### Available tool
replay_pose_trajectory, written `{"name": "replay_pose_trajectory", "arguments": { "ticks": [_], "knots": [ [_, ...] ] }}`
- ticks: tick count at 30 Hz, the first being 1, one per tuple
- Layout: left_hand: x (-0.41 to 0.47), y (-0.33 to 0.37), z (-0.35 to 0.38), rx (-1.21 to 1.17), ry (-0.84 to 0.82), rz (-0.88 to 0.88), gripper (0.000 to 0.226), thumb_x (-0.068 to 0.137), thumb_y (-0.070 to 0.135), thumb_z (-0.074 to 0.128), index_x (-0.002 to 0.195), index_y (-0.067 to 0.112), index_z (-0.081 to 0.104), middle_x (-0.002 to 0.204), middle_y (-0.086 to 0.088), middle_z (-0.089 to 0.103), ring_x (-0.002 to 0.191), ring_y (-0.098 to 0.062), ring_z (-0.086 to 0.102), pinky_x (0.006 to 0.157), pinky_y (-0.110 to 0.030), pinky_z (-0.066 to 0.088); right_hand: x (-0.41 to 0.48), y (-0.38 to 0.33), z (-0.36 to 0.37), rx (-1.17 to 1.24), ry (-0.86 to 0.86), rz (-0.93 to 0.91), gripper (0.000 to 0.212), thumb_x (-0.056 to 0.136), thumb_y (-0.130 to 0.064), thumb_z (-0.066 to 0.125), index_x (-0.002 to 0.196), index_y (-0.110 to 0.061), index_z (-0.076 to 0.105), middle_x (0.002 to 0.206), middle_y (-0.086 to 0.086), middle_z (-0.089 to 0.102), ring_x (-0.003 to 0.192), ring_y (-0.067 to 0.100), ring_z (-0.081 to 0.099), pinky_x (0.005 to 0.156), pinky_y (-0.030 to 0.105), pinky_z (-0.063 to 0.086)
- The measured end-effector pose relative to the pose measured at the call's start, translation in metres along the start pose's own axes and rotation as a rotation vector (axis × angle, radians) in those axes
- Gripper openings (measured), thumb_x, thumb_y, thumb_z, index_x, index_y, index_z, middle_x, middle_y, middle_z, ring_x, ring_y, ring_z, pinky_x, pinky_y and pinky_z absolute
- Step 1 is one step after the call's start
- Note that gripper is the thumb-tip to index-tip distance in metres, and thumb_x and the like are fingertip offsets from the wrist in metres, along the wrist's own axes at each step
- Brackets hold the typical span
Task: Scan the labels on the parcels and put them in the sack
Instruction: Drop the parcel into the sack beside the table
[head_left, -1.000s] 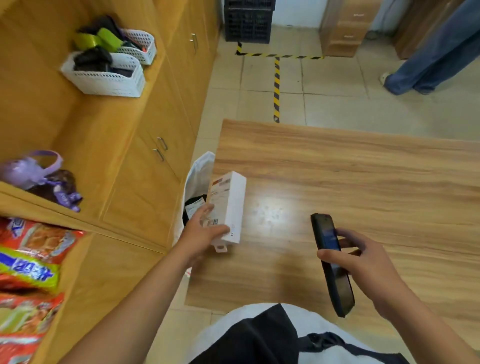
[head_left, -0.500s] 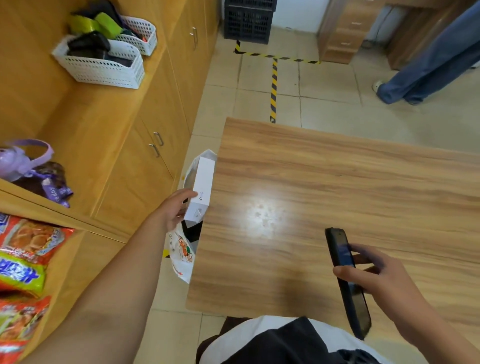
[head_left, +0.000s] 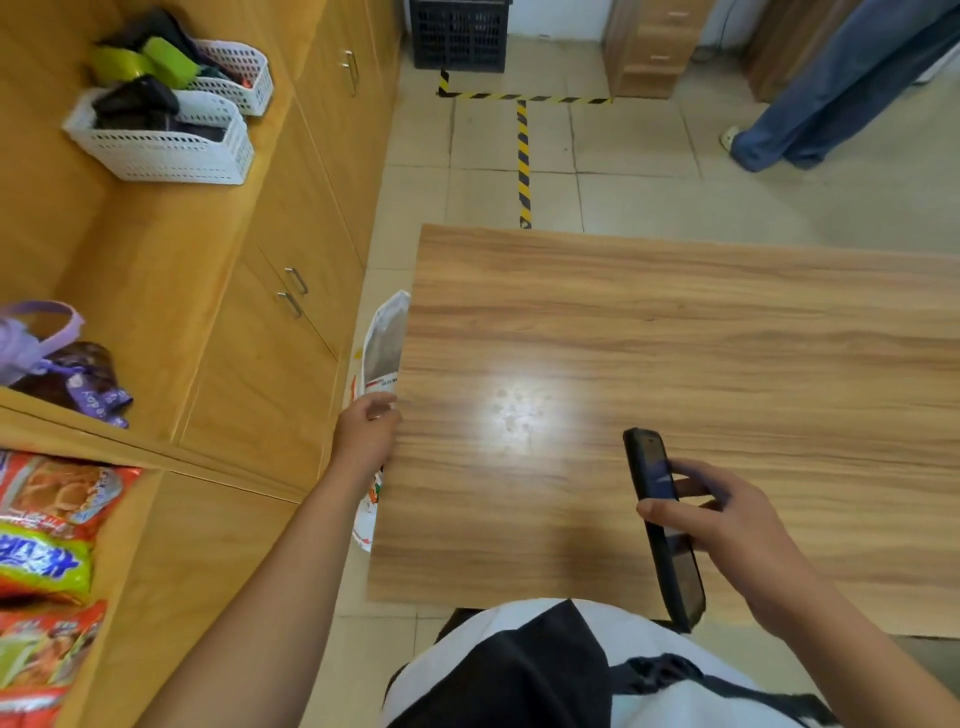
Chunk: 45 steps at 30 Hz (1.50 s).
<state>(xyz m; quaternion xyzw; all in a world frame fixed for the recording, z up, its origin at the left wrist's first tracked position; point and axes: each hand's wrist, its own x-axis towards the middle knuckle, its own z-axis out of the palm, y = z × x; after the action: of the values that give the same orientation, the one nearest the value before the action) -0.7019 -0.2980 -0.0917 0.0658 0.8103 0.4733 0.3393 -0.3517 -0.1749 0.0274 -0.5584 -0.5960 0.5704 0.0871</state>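
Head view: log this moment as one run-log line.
left hand: empty, at white sack mouth | right hand: holds black handheld scanner | wooden table: no parcel visible

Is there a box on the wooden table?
No, the brown wooden table is bare; the right hand only holds a black handheld scanner above it.
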Motion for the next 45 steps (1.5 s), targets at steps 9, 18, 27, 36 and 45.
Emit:
{"name": "replay_pose_trajectory", "arguments": {
  "ticks": [9,18,27,36,45],
  "knots": [
    [-0.074,0.041,0.103,0.118,-0.457,0.144,0.025,0.089,0.009,0.063,0.096,0.032,0.07,0.103,-0.001,0.069,0.073,-0.011,0.06,0.057,-0.026,0.048,0.003,0.004,-0.029,0.103,0.04,-0.012,0.057,0.071,-0.03,0.089,0.123,-0.03,0.066,0.11,0.004,0.068,0.09,0.021,0.071,0.064,0.035,0.056],
    [-0.124,0.067,0.209,0.301,-0.679,0.202,0.02,0.089,0.011,0.065,0.099,0.028,0.071,0.101,0.002,0.07,0.074,-0.012,0.059,0.054,-0.018,0.045,-0.004,0.051,-0.117,0.259,0.211,0.071,0.057,0.072,-0.026,0.087,0.125,-0.024,0.066,0.11,0.009,0.067,0.086,0.02,0.071,0.065,0.034,0.056],
    [-0.199,0.1,0.355,0.485,-0.821,0.205,0.02,0.091,0.014,0.062,0.104,0.027,0.07,0.107,0.003,0.068,0.078,-0.013,0.059,0.059,-0.02,0.044,-0.014,0.128,-0.264,0.38,0.376,0.193,0.042,0.075,-0.02,0.086,0.112,-0.023,0.067,0.091,0.005,0.07,0.077,0.017,0.072,0.064,0.033,0.052],
    [-0.262,0.073,0.437,0.668,-0.812,0.115,0.021,0.095,0.016,0.061,0.113,0.025,0.067,0.118,-0.002,0.062,0.099,-0.015,0.06,0.079,-0.027,0.047,0.039,0.22,-0.41,0.021,0.435,0.249,0.056,0.067,-0.035,0.091,0.111,-0.022,0.058,0.095,0.001,0.067,0.082,0.025,0.07,0.07,0.046,0.062],
    [-0.299,0.052,0.453,0.615,-0.66,-0.038,0.023,0.097,0.013,0.058,0.116,0.021,0.067,0.117,-0.002,0.065,0.103,-0.017,0.06,0.082,-0.03,0.046,0.107,0.288,-0.499,-0.61,0.43,0.341,0.077,0.065,-0.045,0.085,0.123,-0.003,0.056,0.118,0.024,0.057,0.111,0.042,0.055,0.095,0.045,0.047]
  ]
}}
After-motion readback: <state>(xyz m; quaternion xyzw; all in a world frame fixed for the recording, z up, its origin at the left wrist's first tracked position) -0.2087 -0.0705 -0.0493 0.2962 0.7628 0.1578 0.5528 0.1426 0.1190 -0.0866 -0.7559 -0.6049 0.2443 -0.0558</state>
